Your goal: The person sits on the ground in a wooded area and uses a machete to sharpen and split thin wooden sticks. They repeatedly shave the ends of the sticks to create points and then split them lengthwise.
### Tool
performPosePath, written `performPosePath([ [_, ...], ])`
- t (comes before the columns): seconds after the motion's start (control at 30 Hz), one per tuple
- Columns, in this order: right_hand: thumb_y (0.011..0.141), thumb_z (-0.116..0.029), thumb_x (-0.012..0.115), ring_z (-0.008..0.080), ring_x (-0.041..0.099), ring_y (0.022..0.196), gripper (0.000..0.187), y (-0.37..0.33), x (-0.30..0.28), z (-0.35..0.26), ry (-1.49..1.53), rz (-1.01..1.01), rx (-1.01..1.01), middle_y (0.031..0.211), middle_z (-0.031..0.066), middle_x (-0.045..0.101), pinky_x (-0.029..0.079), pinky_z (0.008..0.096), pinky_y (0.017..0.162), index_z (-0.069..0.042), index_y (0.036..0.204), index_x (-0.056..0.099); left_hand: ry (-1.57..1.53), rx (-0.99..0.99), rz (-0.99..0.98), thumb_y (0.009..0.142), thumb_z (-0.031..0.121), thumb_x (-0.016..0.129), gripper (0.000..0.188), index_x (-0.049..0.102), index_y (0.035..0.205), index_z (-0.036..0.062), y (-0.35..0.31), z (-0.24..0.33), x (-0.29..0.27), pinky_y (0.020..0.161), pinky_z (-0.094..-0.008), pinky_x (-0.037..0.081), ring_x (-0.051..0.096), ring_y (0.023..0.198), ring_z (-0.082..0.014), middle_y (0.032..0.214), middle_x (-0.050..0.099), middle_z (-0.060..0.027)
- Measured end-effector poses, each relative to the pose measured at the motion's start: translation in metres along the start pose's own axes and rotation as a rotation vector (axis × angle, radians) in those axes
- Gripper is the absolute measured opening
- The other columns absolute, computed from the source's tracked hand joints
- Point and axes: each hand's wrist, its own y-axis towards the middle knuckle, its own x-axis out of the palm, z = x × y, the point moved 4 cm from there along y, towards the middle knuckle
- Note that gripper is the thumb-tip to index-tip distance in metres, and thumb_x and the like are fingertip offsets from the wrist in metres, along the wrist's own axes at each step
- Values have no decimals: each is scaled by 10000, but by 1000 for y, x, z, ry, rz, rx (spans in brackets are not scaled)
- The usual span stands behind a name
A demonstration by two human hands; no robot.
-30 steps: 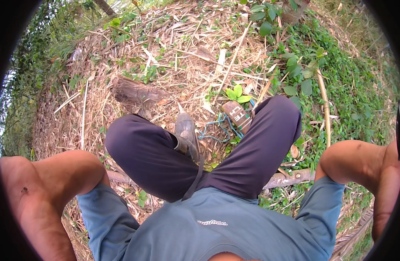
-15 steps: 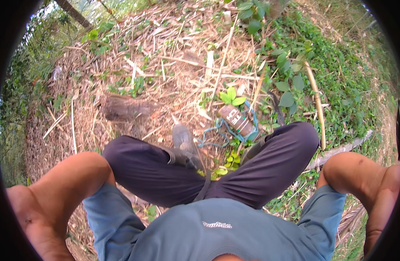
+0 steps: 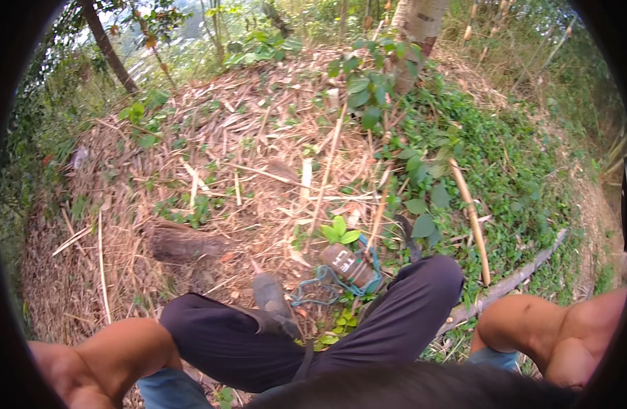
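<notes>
While our arms [image 3: 126, 346] bend beside our knees [image 3: 184, 320], we seem to pause.
We cannot tell our unseen hands' state; the container [image 3: 349, 264] lies between boot [image 3: 268, 293] and right knee [image 3: 439, 276], and reaching it would call for leaning. Unlike a second ago, our view tips higher, showing more trunk [image 3: 417, 24].

Gap between knees [image 3: 432, 283], boot [image 3: 269, 294] within

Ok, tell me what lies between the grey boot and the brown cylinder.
In the head view, loops of blue cord lie between boot and cylinder.
</notes>
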Motion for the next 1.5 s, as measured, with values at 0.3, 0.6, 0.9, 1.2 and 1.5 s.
performPosePath([
  [0.3,1042,-279,387,253,684,914,431,-52,27,18,-61,48,7,1005,187,691,548,362,887,61,1120,641,146,-3,24,1025,190,423,312,625,1076,-42,-18,5,44,832,-364,591,663,1013,-268,1019,684,-182],
  [0.6,1038,-283,382,257,681,912,438,-73,49,49,-14,57,66,1007,191,686,548,366,884,63,1123,636,143,-39,-41,1021,189,432,308,631,1066,-42,-13,-7,63,837,-364,584,663,1012,-268,1013,687,-178],
  [0.9,1033,-286,377,262,677,910,444,-78,43,73,6,35,81,1009,195,680,548,370,881,65,1126,632,106,-73,-60,1018,187,441,304,637,1055,-41,-9,-15,74,841,-364,576,663,1010,-268,1007,690,-175],
  [1.2,1029,-290,372,267,674,908,450,-78,39,74,48,34,68,1011,199,675,548,374,878,67,1130,627,88,-87,-59,1014,186,449,300,643,1045,-41,-5,-8,75,846,-364,569,663,1009,-268,1001,692,-172],
  [1.5,1025,-294,367,272,670,906,457,-77,35,68,81,41,56,1013,203,669,548,378,874,69,1133,623,80,-79,-57,1011,184,458,296,649,1034,-41,-2,-2,62,850,-364,561,663,1008,-268,995,695,-168],
])
